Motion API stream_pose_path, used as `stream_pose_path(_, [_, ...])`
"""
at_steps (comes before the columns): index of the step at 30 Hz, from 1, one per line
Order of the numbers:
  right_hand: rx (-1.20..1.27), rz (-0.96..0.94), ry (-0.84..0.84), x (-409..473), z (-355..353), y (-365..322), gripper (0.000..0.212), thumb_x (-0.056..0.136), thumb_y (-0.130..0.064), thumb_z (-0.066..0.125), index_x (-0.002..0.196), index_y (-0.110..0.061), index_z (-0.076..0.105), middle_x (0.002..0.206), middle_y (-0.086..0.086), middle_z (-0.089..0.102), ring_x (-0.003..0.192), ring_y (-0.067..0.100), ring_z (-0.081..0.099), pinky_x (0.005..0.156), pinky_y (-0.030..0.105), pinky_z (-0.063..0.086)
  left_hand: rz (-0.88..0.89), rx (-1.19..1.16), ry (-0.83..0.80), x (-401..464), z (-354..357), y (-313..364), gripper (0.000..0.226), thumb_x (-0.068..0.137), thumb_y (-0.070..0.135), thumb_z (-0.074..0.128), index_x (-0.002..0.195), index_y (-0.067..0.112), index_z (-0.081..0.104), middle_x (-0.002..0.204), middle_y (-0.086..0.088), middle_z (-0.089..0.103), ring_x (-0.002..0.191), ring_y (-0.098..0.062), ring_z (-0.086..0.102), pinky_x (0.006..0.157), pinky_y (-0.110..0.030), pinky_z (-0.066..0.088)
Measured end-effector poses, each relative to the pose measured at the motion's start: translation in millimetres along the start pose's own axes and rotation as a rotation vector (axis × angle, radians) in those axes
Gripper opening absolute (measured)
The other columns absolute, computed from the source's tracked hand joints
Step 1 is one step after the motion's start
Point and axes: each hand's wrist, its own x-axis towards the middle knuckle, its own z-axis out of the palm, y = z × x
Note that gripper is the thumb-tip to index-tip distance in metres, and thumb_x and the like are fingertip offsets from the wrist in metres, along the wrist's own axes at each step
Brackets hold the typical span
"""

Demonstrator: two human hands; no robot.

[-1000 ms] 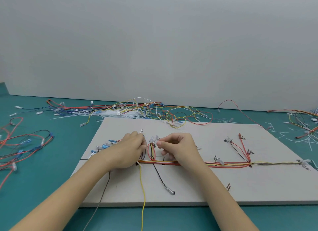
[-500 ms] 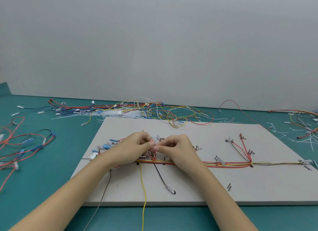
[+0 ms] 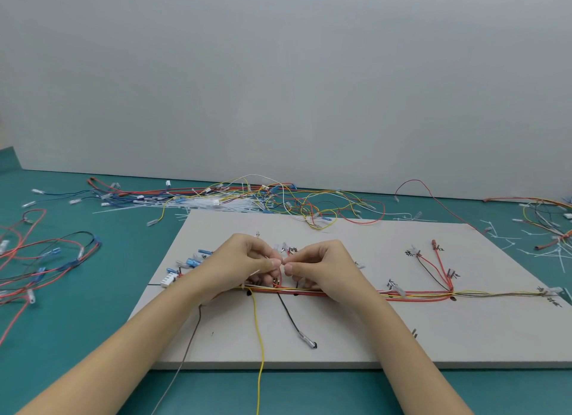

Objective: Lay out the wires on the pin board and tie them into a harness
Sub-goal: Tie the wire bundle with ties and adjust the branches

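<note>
Both hands meet over the left-centre of the pin board (image 3: 356, 331), just above the wire bundle (image 3: 411, 294). The left hand (image 3: 247, 264) and the right hand (image 3: 322, 267) each have thumb and forefinger pressed together on what looks like a thin white cable tie (image 3: 283, 262); it is too small to say which end each holds.

The tie could slip from either pinch, or close around only some of the short red branch wires (image 3: 280, 278) rising here, leaving a strand loose. A pull toward the far side could also lift the bundle off its pins.

The bundle lies flat on the board, its long axis running left to right. A yellow wire (image 3: 259, 337) and a black wire (image 3: 289, 315) drop toward the near edge.
</note>
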Motion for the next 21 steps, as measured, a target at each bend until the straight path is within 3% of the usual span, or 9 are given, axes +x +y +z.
stream_pose_path(5, [-0.008, 0.007, -0.004, 1, 0, 1, 0.013, 0.081, 0.001, 0.072, 0.079, -0.012, 0.076, 0.058, 0.000, 0.066, 0.050, 0.006, 0.056, 0.051, 0.016, 0.047, -0.034, -0.058, 0.013, 1, -4, -2, 0.005, 0.084, 0.010, 0.074, 0.083, 0.010, 0.079, 0.080, -0.019, 0.074, 0.065, -0.015, 0.067, 0.057, -0.018, 0.052])
stream_pose_path(9, [0.004, 0.000, 0.003, 1, 0, 2, 0.008, 0.081, -0.001, 0.073, 0.080, -0.009, 0.075, 0.063, 0.005, 0.067, 0.051, 0.007, 0.057, 0.050, 0.016, 0.045, -0.030, -0.042, -0.020, 0, -6, -1, 0.008, 0.087, 0.011, 0.071, 0.084, 0.011, 0.078, 0.074, -0.009, 0.073, 0.063, -0.009, 0.065, 0.057, -0.015, 0.050])
stream_pose_path(15, [-0.037, -0.030, 0.016, 3, 5, 3, 0.006, 0.081, -0.004, 0.074, 0.079, -0.010, 0.076, 0.065, 0.001, 0.068, 0.055, 0.009, 0.057, 0.050, 0.017, 0.044, -0.002, 0.009, 0.065, 0, 3, 0, 0.003, 0.088, 0.010, 0.069, 0.087, 0.008, 0.072, 0.064, -0.003, 0.070, 0.057, -0.010, 0.061, 0.053, -0.016, 0.048])
stream_pose_path(21, [-0.003, -0.023, 0.015, 1, 3, 3, 0.006, 0.080, -0.002, 0.075, 0.078, -0.008, 0.075, 0.058, -0.002, 0.066, 0.051, 0.008, 0.056, 0.049, 0.017, 0.044, -0.012, 0.033, 0.124, 1, 5, 0, 0.003, 0.089, 0.011, 0.069, 0.087, 0.009, 0.069, 0.061, -0.003, 0.068, 0.055, -0.012, 0.059, 0.053, -0.018, 0.048])
